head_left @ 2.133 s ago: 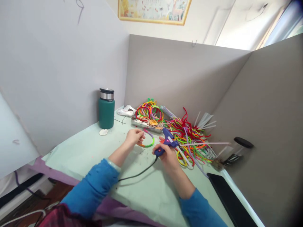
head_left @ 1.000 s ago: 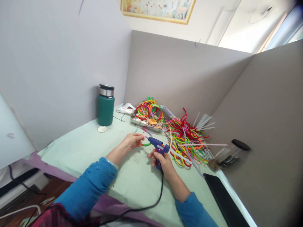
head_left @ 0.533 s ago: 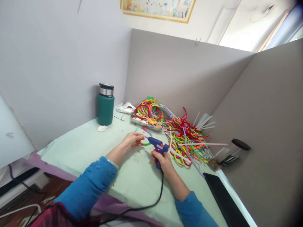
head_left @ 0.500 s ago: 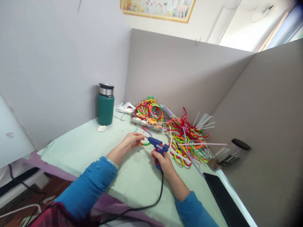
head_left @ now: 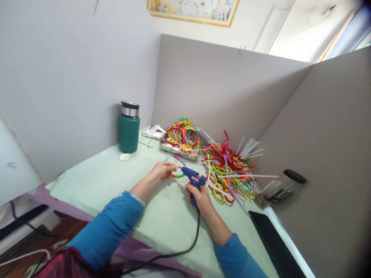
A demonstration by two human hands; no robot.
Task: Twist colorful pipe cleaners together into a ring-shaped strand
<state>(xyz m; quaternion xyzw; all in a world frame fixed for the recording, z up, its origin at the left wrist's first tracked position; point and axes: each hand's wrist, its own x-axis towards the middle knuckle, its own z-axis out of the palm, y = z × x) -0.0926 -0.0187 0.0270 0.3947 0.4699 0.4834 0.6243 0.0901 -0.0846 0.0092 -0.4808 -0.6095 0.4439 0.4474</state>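
Observation:
My right hand (head_left: 198, 195) is wrapped round the grip of a blue hot glue gun (head_left: 191, 175), with a red light lit on its side and a clear glue stick (head_left: 220, 190) poking out of its back. The nozzle points left, close to the fingertips of my left hand (head_left: 164, 170). Those fingers are pinched on a fuzzy pipe cleaner (head_left: 178, 176), whose green and orange part shows beneath the nozzle. A small pink bit shows at the fingertips; whether nozzle and pipe cleaner touch, I cannot tell.
A metal tray (head_left: 179, 152) holds pipe-cleaner rings and flat pieces. Right of it lies a tangled pile of colourful pipe cleaners (head_left: 232, 170). A green bottle (head_left: 129, 133) stands at left by a white disc (head_left: 124, 157). The gun's black cord (head_left: 185, 251) crosses the table's front edge.

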